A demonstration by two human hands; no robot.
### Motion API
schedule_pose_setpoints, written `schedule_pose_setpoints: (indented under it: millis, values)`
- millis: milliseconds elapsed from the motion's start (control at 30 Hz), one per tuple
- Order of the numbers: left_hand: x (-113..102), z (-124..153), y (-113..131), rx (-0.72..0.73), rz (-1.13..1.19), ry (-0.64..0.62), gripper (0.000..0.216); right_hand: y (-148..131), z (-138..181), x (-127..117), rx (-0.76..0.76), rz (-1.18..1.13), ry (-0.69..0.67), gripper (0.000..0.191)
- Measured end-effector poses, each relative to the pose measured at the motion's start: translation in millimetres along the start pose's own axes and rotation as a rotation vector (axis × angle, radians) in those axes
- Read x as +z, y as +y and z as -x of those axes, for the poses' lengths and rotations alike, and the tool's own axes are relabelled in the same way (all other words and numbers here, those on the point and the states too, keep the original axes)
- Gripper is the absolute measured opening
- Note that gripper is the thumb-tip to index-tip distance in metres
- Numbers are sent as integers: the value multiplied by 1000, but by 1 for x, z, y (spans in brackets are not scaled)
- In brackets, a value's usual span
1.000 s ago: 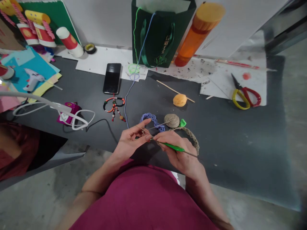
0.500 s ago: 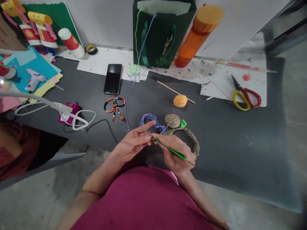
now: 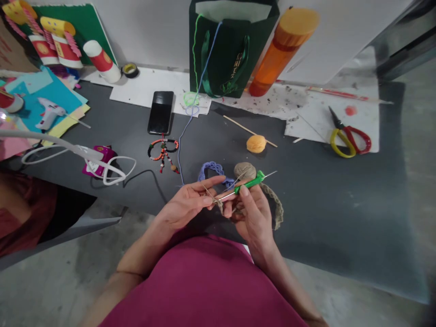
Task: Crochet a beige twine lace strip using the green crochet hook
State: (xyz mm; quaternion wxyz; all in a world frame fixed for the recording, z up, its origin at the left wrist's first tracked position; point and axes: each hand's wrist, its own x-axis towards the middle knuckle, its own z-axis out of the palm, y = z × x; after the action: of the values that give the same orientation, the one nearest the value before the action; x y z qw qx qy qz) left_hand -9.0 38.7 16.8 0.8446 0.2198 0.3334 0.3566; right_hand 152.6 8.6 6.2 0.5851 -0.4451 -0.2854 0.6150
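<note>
My right hand (image 3: 254, 211) is closed on the green handle of a crochet hook (image 3: 251, 182), whose metal shaft points left toward my other hand. Between thumb and fingers my left hand (image 3: 187, 200) pinches a small beige-grey crochet piece (image 3: 220, 205), its index finger stretched out with yarn near it. A beige crocheted band (image 3: 277, 206) curves on the table to the right of my right hand. Just beyond the hands lie a ball of beige yarn (image 3: 244, 170) and a blue-purple crocheted strip (image 3: 207, 167), which my left fingers partly cover.
Beyond are a yellow yarn ball (image 3: 256, 144) by a thin stick, a black phone (image 3: 161, 112), a beaded bracelet (image 3: 156, 156) and scissors (image 3: 349, 141). A dark green bag (image 3: 221, 54) and an orange tube (image 3: 281, 54) stand at the back. White cable (image 3: 112, 170) lies left; another person sits there.
My right hand has turned palm upward, and the crochet hook has swung from slanting down-right to slanting up-right. My left hand stays nearly in place.
</note>
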Motion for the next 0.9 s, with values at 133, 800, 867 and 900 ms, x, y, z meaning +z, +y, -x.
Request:
schedule_pose_setpoints:
  millis: [133, 800, 867, 900]
  values:
    - [5, 3, -5, 99, -58, 53, 56, 8, -2, 7, -18, -63, 50, 35]
    - [19, 3, -15, 189, 5, 213, 66, 15, 5, -2, -765, 473, 14, 22]
    - [18, 1, -15, 130, 51, 172, 65, 20, 6, 1, -614, 344, 99, 11]
    - [18, 1, -15, 109, 65, 155, 65, 22, 7, 3, -538, 280, 124, 6]
